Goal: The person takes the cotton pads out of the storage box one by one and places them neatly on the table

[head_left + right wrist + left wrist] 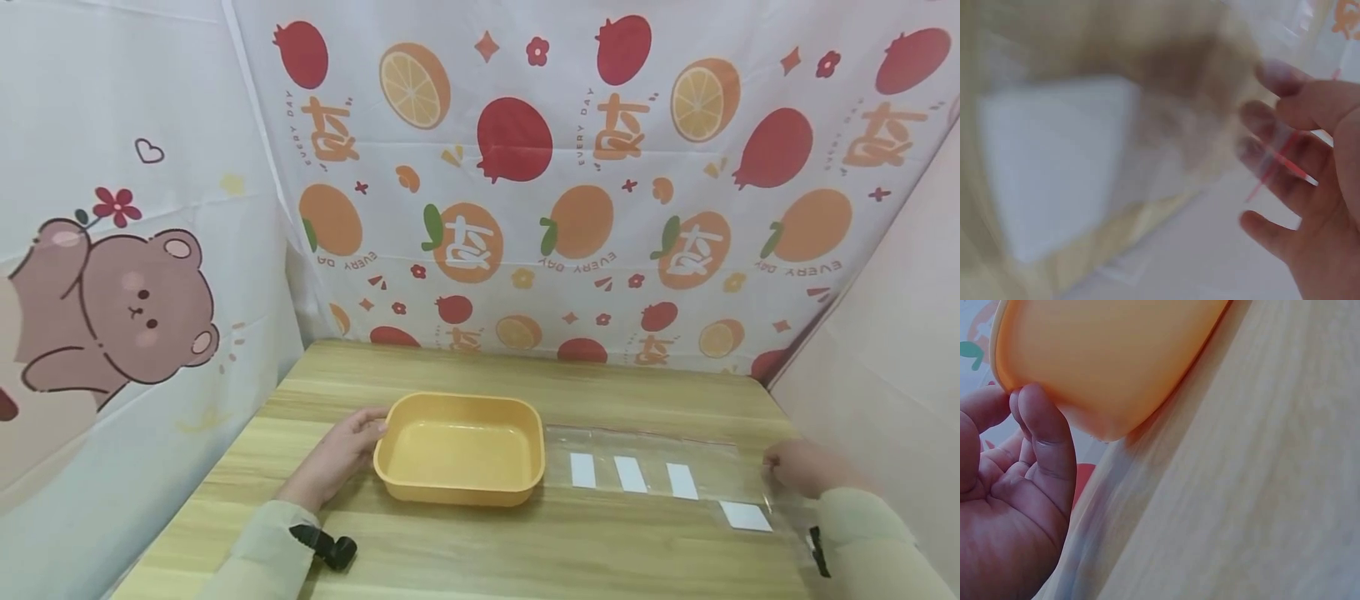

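My left hand (337, 458) is at the left end of a yellow plastic basin (459, 492), which sits on the table. In the left wrist view its thumb and forefinger pinch the basin's rim. Over at the right, my right hand (810, 467) holds a clear zip bag (1157, 147) between thumb and fingers. A red zip line crosses those fingers in the right wrist view. The bag's white label (1060, 162) is blurred there. More clear bags with white labels (631, 474) lie overlapping in a row, from beside the basin toward the right hand.
The wood-grain table (525, 550) ends at a fruit-printed cloth (517, 275) behind. A white cloth with a bear print (142, 308) hangs at the left, and a pale cloth (885, 333) at the right. Black straps (322, 542) circle both sleeves.
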Available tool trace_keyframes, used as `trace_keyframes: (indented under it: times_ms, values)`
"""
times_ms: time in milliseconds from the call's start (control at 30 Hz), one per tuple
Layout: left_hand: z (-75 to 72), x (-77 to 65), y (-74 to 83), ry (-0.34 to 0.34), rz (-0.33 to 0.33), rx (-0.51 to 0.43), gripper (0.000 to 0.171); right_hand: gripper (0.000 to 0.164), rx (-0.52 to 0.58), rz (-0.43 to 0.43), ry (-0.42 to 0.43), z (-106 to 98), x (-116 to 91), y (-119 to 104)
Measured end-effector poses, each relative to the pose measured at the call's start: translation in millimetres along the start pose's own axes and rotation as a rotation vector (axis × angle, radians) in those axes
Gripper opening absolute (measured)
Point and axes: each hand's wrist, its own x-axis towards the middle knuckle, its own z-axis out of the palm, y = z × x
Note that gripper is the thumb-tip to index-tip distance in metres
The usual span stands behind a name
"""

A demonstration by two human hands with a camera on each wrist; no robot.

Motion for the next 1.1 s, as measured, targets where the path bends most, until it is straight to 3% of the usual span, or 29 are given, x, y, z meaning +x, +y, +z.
trace_keyframes:
  times_ms: [333,533,933,1100]
  values:
    - [-1.4,3.0,-3.1,0.004,0.009,0.025,0.054,0.018,-0.141,0.06,0.196,17.9,14.2,4.0]
    - [-0.8,5.3,-5.3,0.021,-0.015,0.024,0.051,0.037,-0.089,0.086,0.269,28.2,17.1,11.1]
    - [-0.2,5.2,-4.9,0.02,-0.013,0.02,0.05,0.035,-0.026,0.13,0.152,30.0,15.1,12.8]
    - [-1.6,0.9,-3.1,0.01,-0.008,0.026,0.053,0.035,-0.03,0.149,0.141,33.7,22.5,13.9]
